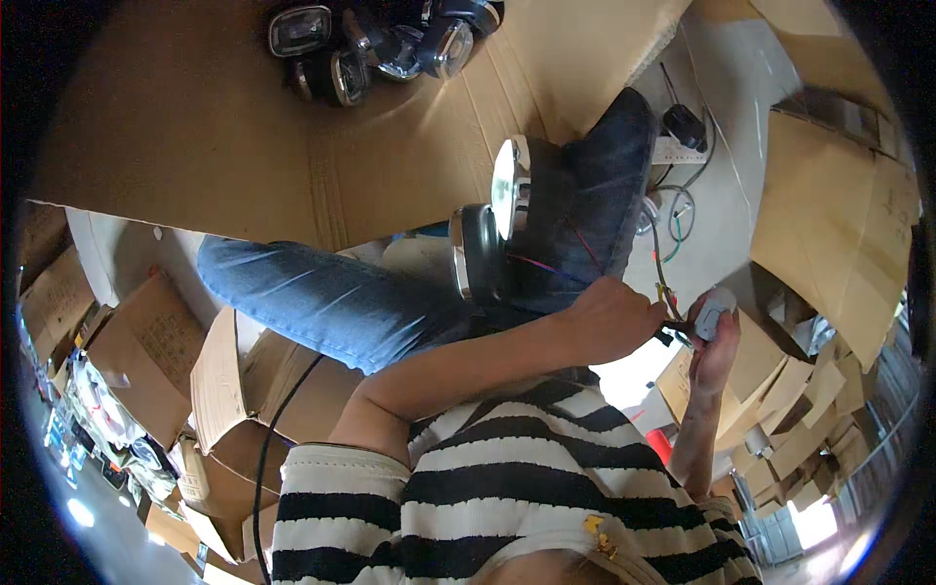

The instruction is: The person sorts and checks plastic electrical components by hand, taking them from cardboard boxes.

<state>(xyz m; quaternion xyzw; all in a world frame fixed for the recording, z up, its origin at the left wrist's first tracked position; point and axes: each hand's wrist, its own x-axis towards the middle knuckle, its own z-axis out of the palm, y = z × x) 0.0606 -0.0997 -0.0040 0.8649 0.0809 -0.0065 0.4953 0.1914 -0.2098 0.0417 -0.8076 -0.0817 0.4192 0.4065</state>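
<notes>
The left hand (619, 320) is pinched narrow on some dark wiring (677, 326), its finer parts too small to tell, while the right hand (720, 346) just beside it curls around a pale grey piece (716, 310). Two chrome-rimmed lamps (509, 190) rest on the jeans-clad lap (331, 297) left of and beyond the hands, near an open cardboard box (195, 146) holding more lamps (444, 49). Beyond the right hand, a grey cable (690, 192) loops over the pale floor (733, 161), and brown cartons (834, 224) crowd the room on both sides.
</notes>
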